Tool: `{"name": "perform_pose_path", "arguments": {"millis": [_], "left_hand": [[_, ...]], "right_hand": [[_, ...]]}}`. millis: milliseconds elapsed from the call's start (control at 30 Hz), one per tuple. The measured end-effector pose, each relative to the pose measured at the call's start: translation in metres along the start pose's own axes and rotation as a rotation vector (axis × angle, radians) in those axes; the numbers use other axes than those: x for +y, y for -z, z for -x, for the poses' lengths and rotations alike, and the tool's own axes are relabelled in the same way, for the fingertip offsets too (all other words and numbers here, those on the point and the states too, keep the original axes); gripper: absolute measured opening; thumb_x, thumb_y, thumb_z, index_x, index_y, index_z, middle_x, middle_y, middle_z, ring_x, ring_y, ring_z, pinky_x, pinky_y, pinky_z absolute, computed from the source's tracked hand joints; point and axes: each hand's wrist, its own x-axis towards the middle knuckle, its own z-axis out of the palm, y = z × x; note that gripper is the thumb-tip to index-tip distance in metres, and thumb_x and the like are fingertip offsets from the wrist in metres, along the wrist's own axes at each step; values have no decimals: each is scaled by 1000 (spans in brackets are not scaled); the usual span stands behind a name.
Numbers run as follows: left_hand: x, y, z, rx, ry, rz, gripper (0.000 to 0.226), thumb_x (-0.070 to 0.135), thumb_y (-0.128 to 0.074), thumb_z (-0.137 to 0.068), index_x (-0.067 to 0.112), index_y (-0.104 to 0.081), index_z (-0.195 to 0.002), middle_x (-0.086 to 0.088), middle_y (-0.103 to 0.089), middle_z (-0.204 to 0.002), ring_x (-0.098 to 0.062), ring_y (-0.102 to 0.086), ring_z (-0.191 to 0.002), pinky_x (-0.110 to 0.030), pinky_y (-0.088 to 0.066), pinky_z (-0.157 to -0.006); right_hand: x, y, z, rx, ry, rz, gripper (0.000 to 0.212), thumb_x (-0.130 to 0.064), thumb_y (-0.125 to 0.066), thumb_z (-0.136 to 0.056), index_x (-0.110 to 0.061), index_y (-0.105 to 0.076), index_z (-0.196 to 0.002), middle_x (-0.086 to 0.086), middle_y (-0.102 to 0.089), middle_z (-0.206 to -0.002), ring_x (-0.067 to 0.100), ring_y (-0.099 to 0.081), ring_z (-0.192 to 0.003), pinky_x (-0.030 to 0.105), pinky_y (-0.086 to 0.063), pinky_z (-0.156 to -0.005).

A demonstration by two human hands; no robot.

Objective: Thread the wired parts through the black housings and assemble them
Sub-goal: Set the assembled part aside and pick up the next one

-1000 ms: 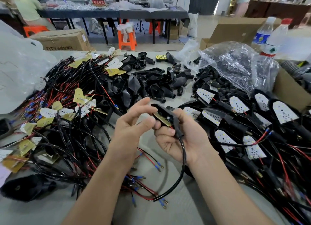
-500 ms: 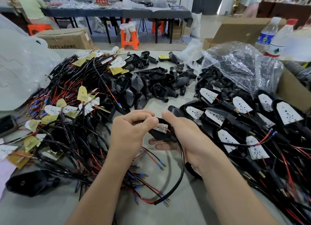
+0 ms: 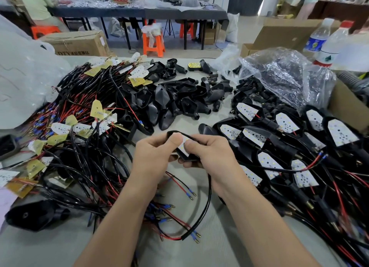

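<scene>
Between our two hands sits the black teardrop-shaped plastic housing (image 3: pixel 187 158), with the white dotted LED board (image 3: pixel 184 145) lying in its open face. Our left hand (image 3: pixel 157 154) and right hand (image 3: pixel 211 156) meet on it, fingers curled under the shell and both thumbs on the board. From the housing a black sheathed cable (image 3: pixel 208 202) loops down toward us. Beyond the housing lies a pile of empty black shells (image 3: pixel 179 98). Left of it is a tangle of wired boards (image 3: pixel 79 136), and right of it are finished units (image 3: pixel 289 146).
</scene>
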Motion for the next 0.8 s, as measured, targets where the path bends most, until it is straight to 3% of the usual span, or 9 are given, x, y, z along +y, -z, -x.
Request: {"name": "perform_pose_path", "arguments": {"millis": [100,233,300,367,433,533,667,733,800], "left_hand": [[-1,-1,0,54,-58,-33,16,27,-71,-95,30,-84,-86,-3,-80,-84,-32,-76,-88,-54,-61,-87],[-5,1,-2,169,-106,-47,21,21,-72,-93,34,-83,-80,-1,-79,-77,-33,-75,-82,-49,-63,-79],[-3,2,-5,260,-86,40,22,17,-74,-93,30,-82,-78,-1,-78,-77,-26,-75,-75,-40,-63,-69],[1,7,-10,390,-53,196,23,11,-74,-93,25,-81,-76,1,-78,-74,-15,-75,-69,-27,-60,-62],[5,17,-15,513,-27,345,17,11,-72,-94,19,-78,-82,2,-78,-73,-11,-74,-68,-23,-59,-61],[7,29,-17,599,-21,463,12,12,-71,-97,13,-74,-85,2,-77,-70,-10,-75,-68,-23,-60,-62],[5,31,-17,614,-10,452,14,12,-72,-96,12,-74,-82,1,-75,-66,-11,-72,-60,-23,-59,-59],[2,31,-18,629,2,398,14,12,-74,-94,14,-75,-81,2,-75,-66,-12,-71,-57,-22,-57,-57],[-1,30,-21,586,38,362,9,14,-74,-95,14,-77,-87,-5,-78,-76,-16,-73,-61,-24,-58,-56]], "right_hand": [[-1,-2,2,9,-7,16,16,0,-62,-97,-2,-77,-103,20,-75,-86,18,-71,-69,23,-55,-59],[-3,-4,3,-62,-91,34,26,-4,-65,-96,-10,-68,-121,13,-74,-93,21,-71,-69,27,-58,-60],[-4,2,3,-90,-155,80,41,-4,-68,-93,-15,-57,-131,16,-71,-95,22,-67,-60,27,-55,-55],[-7,11,5,-176,-191,177,51,0,-68,-90,-17,-51,-135,18,-70,-87,21,-63,-55,25,-52,-51],[-14,20,5,-283,-170,189,54,7,-64,-89,-13,-50,-138,14,-69,-76,19,-61,-52,23,-49,-48],[-25,36,1,-323,-92,-96,54,4,-62,-85,-14,-58,-136,12,-68,-73,14,-58,-48,18,-44,-41],[-27,43,-1,-351,-97,-614,37,-6,-58,-79,-10,-80,-109,16,-73,-85,12,-62,-54,16,-49,-46],[-23,40,-1,-388,-117,-773,35,0,-60,-69,-7,-82,-96,19,-76,-95,14,-67,-60,18,-54,-52],[-17,36,-2,-439,-66,-798,49,17,-57,-64,-8,-82,-98,16,-77,-105,16,-74,-73,20,-58,-62]]}}
